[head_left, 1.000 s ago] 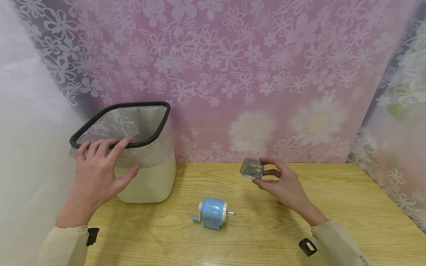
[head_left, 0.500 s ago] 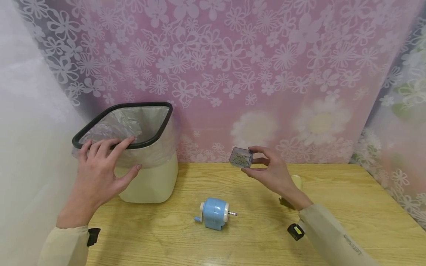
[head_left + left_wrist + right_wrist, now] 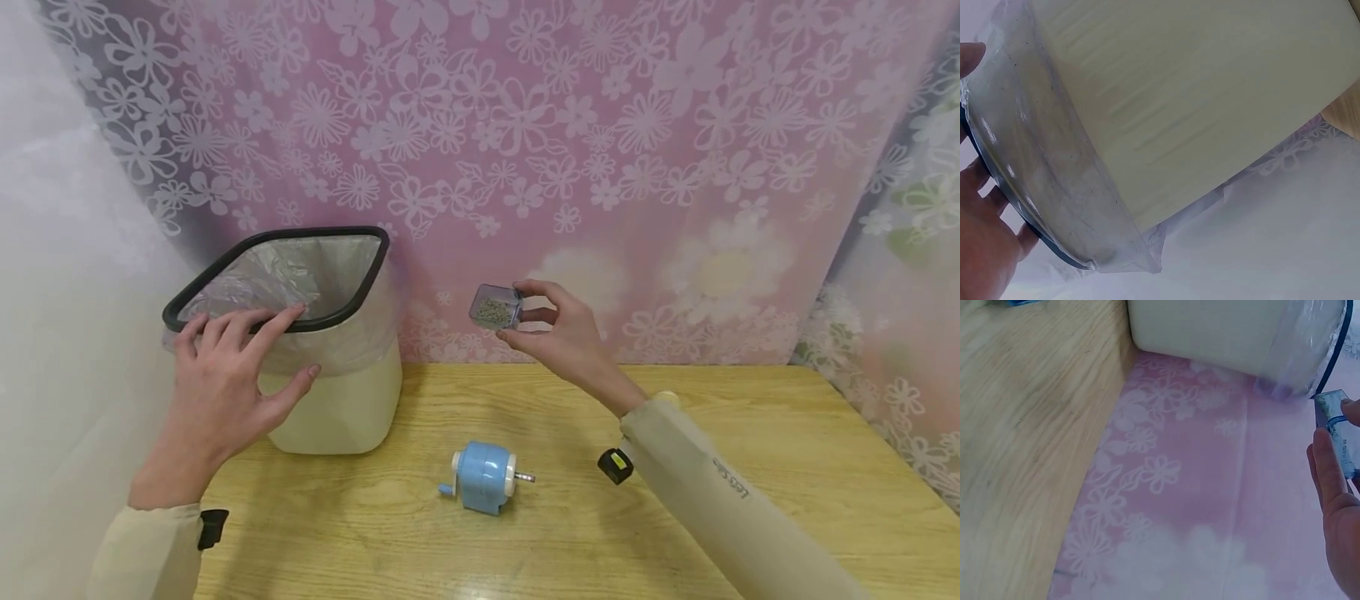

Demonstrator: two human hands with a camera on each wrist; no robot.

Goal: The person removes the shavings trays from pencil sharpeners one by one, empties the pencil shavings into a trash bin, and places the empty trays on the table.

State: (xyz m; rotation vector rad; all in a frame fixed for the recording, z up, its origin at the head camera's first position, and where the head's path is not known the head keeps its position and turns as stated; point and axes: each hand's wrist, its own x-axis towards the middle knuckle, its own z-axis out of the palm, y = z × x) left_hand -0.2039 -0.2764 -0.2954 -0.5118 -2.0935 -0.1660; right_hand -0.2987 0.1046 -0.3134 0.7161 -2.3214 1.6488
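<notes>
My left hand point(image 3: 225, 387) rests with its fingers over the black rim point(image 3: 372, 265) of a cream waste bin point(image 3: 337, 421) lined with a clear bag. Its thumb stands apart from the fingers, outside the bin. Between thumb and fingers, my right hand point(image 3: 566, 337) holds a small clear shavings tray point(image 3: 507, 295) above the back of the table, right of the bin. Grey-brown pencil shavings lie in it. In the right wrist view the tray point(image 3: 1337, 434) shows printed lettering. A blue crank pencil sharpener point(image 3: 482, 477) stands on the table, touched by neither hand.
The wooden table point(image 3: 375, 542) ends at a pink flowered curtain point(image 3: 480, 167) behind. A pale yellow object point(image 3: 667, 397) is mostly hidden behind the right sleeve. White sheeting point(image 3: 67, 333) hangs along the left side.
My right hand has moved left and up with the shavings tray, closer to the bin. The left hand has stayed on the rim, and the sharpener has not moved.
</notes>
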